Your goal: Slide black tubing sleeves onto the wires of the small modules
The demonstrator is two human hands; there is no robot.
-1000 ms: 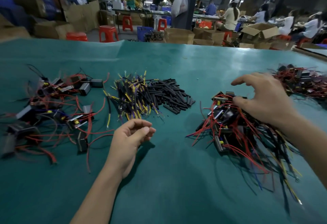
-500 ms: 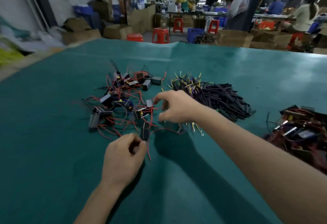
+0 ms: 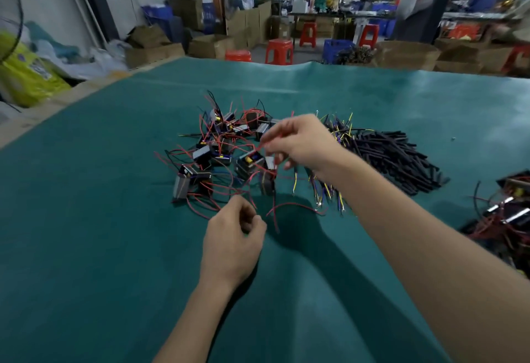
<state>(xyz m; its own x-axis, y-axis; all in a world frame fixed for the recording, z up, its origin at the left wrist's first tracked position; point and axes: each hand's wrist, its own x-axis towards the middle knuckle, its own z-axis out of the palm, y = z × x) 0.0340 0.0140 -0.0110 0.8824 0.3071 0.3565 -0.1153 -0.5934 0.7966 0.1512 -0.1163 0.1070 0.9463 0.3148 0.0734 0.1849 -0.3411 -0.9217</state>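
A heap of small modules [image 3: 212,159] with red wires lies in the middle of the green table cover [image 3: 86,219]. My right hand [image 3: 301,144] reaches across over this heap and pinches a red wire [image 3: 262,144] of one module [image 3: 267,183] that sits just below it. My left hand [image 3: 233,236] hovers near the front of the heap. Its fingers are curled against the thumb, and a small dark piece between them looks like a black tubing sleeve. The pile of black tubing sleeves [image 3: 398,156] lies to the right, behind my right forearm.
A bundle of yellow and purple wires [image 3: 339,133] lies between the heap and the sleeves. A second heap of modules [image 3: 507,219] sits at the right edge. Cardboard boxes [image 3: 209,45], red stools [image 3: 278,51] and people at benches are beyond the table's far edge.
My right hand crossed from the right-hand heap to the left heap and took hold of a red wire. The view turned left. My left hand stayed curled near the front.
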